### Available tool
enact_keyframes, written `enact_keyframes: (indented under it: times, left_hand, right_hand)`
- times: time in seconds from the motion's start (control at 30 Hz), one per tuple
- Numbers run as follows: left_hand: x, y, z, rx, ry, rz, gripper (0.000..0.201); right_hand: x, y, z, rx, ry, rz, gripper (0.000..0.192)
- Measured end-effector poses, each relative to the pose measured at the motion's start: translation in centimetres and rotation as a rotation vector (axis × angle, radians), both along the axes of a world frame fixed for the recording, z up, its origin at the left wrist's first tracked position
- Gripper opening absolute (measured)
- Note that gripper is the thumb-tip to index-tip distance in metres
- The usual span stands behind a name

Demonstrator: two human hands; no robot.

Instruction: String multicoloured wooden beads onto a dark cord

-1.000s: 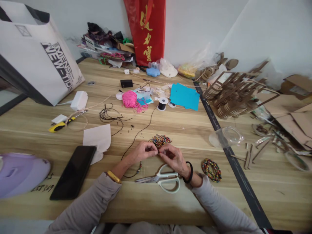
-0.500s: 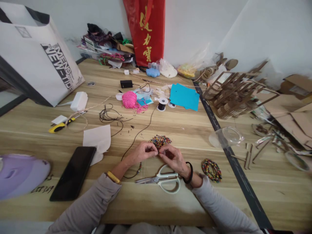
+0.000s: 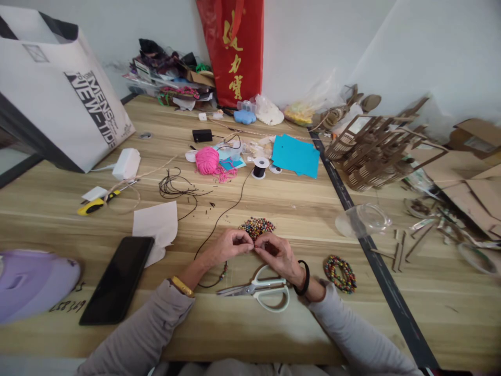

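Note:
My left hand (image 3: 229, 245) and my right hand (image 3: 276, 254) meet fingertip to fingertip just in front of a small heap of coloured beads (image 3: 257, 226). Both pinch at a thin black cord (image 3: 219, 216), which runs back to a black spool (image 3: 260, 167). A short run of beads (image 3: 223, 270) hangs on the cord below my left wrist. Whether the right fingers hold a bead is too small to tell. White-handled scissors (image 3: 260, 289) lie under my wrists. A finished beaded bracelet (image 3: 339, 272) rests to the right.
A black phone (image 3: 117, 278) and white paper (image 3: 155, 223) lie left. Farther back are a pink yarn ball (image 3: 207, 159), blue sheet (image 3: 295, 155) and red bag (image 3: 236, 47). A clear lid (image 3: 364, 219) and wooden lattice pieces (image 3: 376, 151) sit right. A white tote (image 3: 58, 94) stands far left.

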State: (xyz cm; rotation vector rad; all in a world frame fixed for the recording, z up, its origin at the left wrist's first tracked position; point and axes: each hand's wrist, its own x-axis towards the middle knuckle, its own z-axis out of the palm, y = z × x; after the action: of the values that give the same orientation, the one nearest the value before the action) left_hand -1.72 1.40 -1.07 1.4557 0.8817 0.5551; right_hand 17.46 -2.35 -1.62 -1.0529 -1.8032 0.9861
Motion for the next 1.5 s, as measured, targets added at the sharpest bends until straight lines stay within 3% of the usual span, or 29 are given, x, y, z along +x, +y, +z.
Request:
enact_keyframes:
  times: [0.93,1.5]
  left_hand:
    - [-0.06,0.02,0.43,-0.022,0.011,0.017,0.016]
    - [-0.10,0.03,0.03,0.009,0.029,0.009,0.018]
  right_hand:
    - [0.16,0.02,-0.56,-0.038,0.032,-0.021,0.012]
    - [0.06,0.07,0.08,0.053,0.016,-0.011,0.013]
